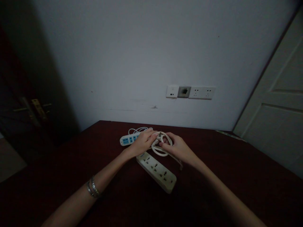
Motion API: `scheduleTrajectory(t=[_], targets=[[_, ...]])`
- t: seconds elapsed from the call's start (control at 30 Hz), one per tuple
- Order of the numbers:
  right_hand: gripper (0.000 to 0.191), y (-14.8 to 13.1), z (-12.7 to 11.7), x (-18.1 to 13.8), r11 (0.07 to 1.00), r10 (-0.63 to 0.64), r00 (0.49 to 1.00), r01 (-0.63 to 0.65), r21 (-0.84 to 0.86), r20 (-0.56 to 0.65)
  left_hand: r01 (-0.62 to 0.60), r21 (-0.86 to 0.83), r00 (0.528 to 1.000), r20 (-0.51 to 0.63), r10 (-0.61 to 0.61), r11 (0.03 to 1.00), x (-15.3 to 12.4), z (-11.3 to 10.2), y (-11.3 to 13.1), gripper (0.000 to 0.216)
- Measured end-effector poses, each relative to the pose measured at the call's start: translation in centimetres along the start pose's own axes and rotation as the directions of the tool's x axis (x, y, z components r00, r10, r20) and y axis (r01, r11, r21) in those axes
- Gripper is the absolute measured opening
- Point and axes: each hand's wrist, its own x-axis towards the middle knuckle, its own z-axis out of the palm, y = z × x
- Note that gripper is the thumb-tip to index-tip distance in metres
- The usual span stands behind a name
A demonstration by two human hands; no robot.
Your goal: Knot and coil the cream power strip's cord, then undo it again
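Note:
Both my hands meet over a dark red table [236, 176]. My left hand [142, 142] and my right hand [178, 147] are each closed on a coiled cream cable [159, 151]. The cable belongs to a cream power strip [157, 171] lying just in front of my hands. Behind my left hand lies a white power strip with blue sockets [128, 139], its own white cable [138, 129] curled at the back. A metal bracelet [92, 188] sits on my left wrist.
A row of wall sockets and switches [190, 92] is set in the pale wall above the table. A dark door with a brass handle [35, 110] stands at the left. A white panelled door [276, 116] is at the right.

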Motion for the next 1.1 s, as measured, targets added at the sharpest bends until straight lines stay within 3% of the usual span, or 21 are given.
scheduleTrajectory(t=[0.17, 0.47, 0.67, 0.8, 0.93, 1.1], targets=[[0.026, 0.5, -0.5, 0.4, 0.997, 0.038, 0.998, -0.04, 0.06, 0.049, -0.021, -0.026, 0.997, -0.077, 0.019, 0.999, 0.0, 0.1, 0.4, 0.031], [0.017, 0.8, -0.9, 0.5, 1.0, -0.02, 0.998, 0.019, 0.023, 0.059, -0.046, 0.004, 0.999, -0.024, 0.046, 0.999, -0.1, 0.2, 0.5, 0.031], [0.008, 0.6, -0.5, 0.2, 0.993, -0.039, 0.998, 0.044, -0.111, 0.044, -0.101, 0.196, 0.993, -0.042, 0.111, 0.975, -0.5, 1.1, -0.5, 0.032], [0.014, 0.4, -0.4, 0.2, 0.972, -0.087, 0.996, 0.084, -0.218, -0.006, -0.132, 0.339, 0.982, -0.085, 0.17, 0.931, -0.7, 1.8, -0.7, 0.03], [0.013, 0.0, -0.5, 0.2, 0.96, -0.097, 0.995, 0.086, -0.266, -0.029, -0.143, 0.505, 0.941, -0.198, 0.276, 0.851, -1.0, 2.5, -0.6, 0.03], [0.016, -0.4, -0.8, 0.0, 0.954, -0.065, 0.998, 0.058, -0.295, -0.015, -0.208, 0.612, 0.883, -0.218, 0.416, 0.763, -1.2, 2.6, -0.4, 0.026]])
